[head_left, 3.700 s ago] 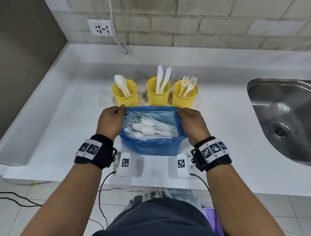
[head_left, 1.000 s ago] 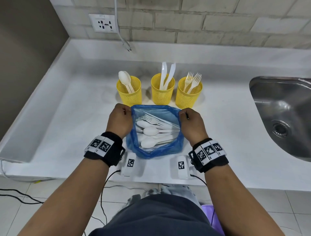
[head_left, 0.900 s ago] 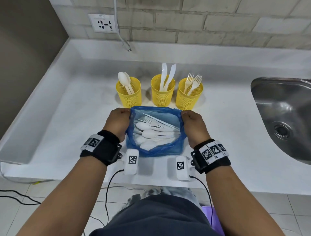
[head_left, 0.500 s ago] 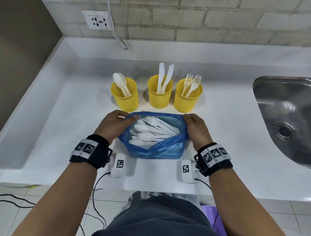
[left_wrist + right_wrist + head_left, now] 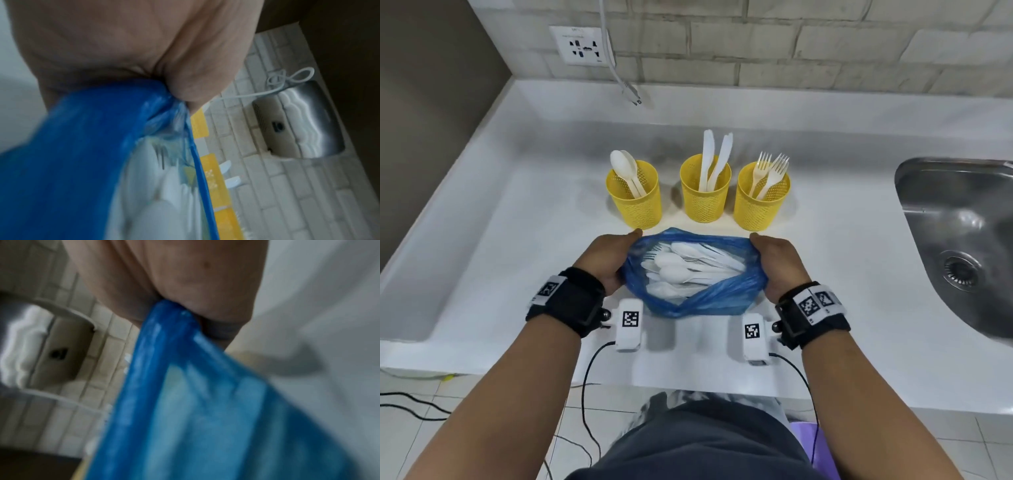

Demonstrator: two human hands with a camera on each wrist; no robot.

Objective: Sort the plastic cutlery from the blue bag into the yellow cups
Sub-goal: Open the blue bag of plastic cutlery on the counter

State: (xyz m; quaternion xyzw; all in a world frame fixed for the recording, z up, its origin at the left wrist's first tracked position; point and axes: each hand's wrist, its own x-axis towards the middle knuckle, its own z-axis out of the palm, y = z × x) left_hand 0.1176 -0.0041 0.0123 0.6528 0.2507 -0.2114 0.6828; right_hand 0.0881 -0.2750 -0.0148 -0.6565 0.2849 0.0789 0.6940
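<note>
A thin, crinkled, glossy plastic bag [image 5: 705,301] is seen, with smooth white plastic cutlery [image 5: 681,267] inside. Perforated yellow plastic cups [image 5: 705,202] are noted, a smooth white counter [image 5: 517,240], a shiny steel sink [image 5: 962,222].

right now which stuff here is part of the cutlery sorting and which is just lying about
Part of the job:
- blue bag of loose cutlery, held open by left hand and right hand
- spoon cup
- knife cup
- fork cup

Just there:
- sink
- wall socket
- dangling cable
</note>
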